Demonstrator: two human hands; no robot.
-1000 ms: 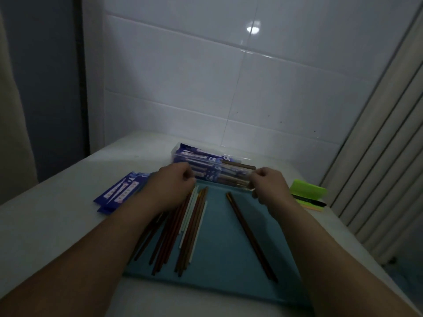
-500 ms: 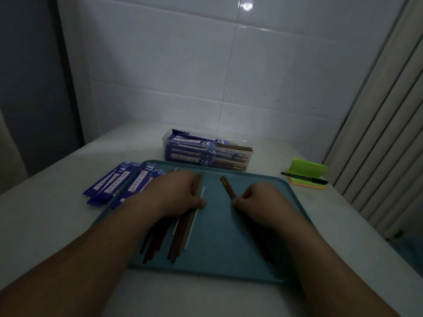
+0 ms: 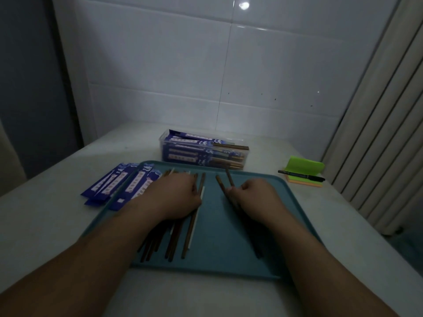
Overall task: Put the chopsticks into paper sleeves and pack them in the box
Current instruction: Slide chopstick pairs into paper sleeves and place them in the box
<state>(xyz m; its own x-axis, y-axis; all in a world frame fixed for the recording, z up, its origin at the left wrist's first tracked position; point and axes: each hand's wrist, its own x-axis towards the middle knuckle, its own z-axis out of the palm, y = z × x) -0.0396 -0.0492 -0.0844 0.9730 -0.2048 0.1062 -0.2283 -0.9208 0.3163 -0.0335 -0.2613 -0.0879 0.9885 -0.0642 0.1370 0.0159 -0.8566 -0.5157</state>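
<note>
Two dark chopsticks (image 3: pixel 220 187) at the middle of the tray (image 3: pixel 229 259) are pinched by the right hand (image 3: pixel 254 197), and the loose heap (image 3: pixel 176 234) on the tray's left half lies under the left hand (image 3: pixel 176 197). Beyond the tray's far edge stands the box (image 3: pixel 183 154), with paper sleeves (image 3: pixel 107 186) across its left rim, on a pale table (image 3: pixel 57 225) by a tiled wall (image 3: pixel 160 76). Both hands are knuckles-up; whether the left grips is unclear.

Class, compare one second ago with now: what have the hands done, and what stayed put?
Both hands drew back from the box toward the person, onto the tray. The left hand now rests on the loose chopsticks; the right hand has taken hold of the separate dark pair. The box, the blue sleeves and the pen lie as before.
</note>
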